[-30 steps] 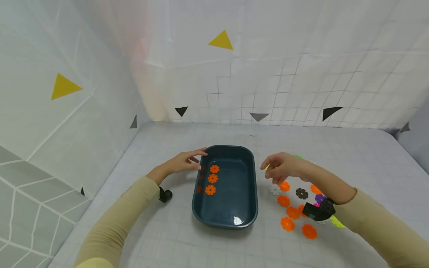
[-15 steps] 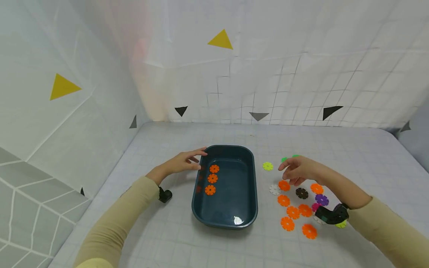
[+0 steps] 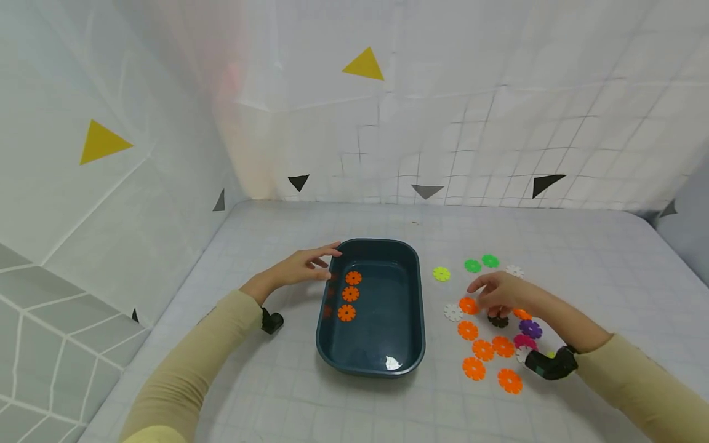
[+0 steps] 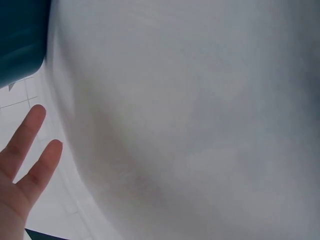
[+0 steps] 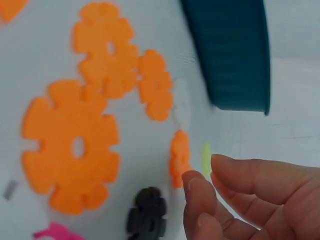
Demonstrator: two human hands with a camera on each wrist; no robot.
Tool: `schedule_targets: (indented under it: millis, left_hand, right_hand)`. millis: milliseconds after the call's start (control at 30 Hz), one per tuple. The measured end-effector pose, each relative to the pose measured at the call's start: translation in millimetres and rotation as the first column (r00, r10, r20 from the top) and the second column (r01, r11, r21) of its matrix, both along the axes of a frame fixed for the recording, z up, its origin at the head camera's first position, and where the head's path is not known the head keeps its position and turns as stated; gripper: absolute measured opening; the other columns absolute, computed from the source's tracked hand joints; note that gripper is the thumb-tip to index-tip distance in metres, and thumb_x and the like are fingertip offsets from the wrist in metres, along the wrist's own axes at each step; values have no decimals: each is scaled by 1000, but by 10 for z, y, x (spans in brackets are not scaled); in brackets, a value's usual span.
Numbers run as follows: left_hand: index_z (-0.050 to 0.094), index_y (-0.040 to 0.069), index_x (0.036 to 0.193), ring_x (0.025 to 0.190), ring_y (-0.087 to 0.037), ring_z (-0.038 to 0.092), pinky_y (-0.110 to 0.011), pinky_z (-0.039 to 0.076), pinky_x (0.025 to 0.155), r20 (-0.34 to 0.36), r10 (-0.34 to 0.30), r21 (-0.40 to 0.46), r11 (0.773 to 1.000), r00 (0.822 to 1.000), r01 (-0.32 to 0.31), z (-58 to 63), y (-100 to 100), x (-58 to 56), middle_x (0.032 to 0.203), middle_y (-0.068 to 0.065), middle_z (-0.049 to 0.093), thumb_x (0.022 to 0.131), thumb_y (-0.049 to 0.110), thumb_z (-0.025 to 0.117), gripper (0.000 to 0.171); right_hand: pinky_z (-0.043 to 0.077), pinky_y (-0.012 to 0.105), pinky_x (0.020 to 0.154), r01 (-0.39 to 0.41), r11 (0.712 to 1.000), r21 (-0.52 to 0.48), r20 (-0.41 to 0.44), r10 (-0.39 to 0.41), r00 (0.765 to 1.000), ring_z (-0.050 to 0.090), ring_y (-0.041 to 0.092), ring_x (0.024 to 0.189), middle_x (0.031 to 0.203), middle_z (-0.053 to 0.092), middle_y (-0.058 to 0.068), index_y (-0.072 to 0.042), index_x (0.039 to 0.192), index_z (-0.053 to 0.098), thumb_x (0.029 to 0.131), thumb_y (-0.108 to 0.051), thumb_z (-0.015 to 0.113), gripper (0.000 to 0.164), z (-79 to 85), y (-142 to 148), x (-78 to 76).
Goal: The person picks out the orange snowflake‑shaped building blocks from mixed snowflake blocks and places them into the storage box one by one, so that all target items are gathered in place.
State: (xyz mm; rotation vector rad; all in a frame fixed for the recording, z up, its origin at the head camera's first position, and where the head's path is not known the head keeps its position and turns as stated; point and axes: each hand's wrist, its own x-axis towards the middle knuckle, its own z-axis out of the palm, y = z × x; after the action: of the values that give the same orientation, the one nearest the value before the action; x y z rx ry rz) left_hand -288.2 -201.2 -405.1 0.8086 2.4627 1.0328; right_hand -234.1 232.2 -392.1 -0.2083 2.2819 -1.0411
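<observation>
In the head view, a dark teal tray holds a column of three orange notched discs along its left side. My left hand is at the tray's left rim, fingertips right at the edge, fingers extended. My right hand hovers low among loose discs, fingertips over a black notched disc and beside an orange notched disc. In the right wrist view, its thumb and fingers are loosely bent with a gap and nothing between them. The black disc lies just beyond the fingertips.
Several more orange discs lie right of the tray, with white, purple and pink ones. Farther back are a yellow disc and two green discs. White sheeting stands behind the table.
My right hand has moved right from beside the tray, then down toward the black and orange discs, uncovering the yellow and green discs. My left hand has stayed at the rim.
</observation>
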Motion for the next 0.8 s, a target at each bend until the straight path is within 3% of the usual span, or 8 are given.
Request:
schedule_targets:
  millis: [367, 567, 800]
  left_hand:
    - [39, 23, 140, 116, -26, 49, -47, 37, 97, -2, -11, 6, 1000, 1000, 11, 8, -6, 3, 151, 7, 23, 89, 30, 58, 54]
    - [40, 23, 139, 116, -25, 50, -46, 37, 97, 3, -4, 3, 1000, 1000, 4, 0, -12, 1, 150, 9, 24, 89, 29, 58, 54]
    - [40, 24, 139, 117, -26, 49, -46, 38, 96, 5, 0, 4, 1000, 1000, 0, -13, -7, -10, 151, 9, 23, 89, 30, 58, 53]
  right_hand:
    - [43, 28, 53, -27, 991, 131, -109, 41, 993, 47, 16, 55, 73, 53, 5, -1, 112, 56, 80, -16, 69, 38, -131, -54, 45]
    - [44, 29, 55, -47, 978, 203, -188, 86, 978, 48, 16, 60, 79, 56, 6, -2, 104, 56, 77, -20, 72, 36, -151, -97, 48]
    - [45, 29, 57, -22, 967, 254, -196, 74, 978, 48, 18, 66, 86, 56, 8, -5, 97, 54, 76, -19, 73, 32, -139, -134, 58]
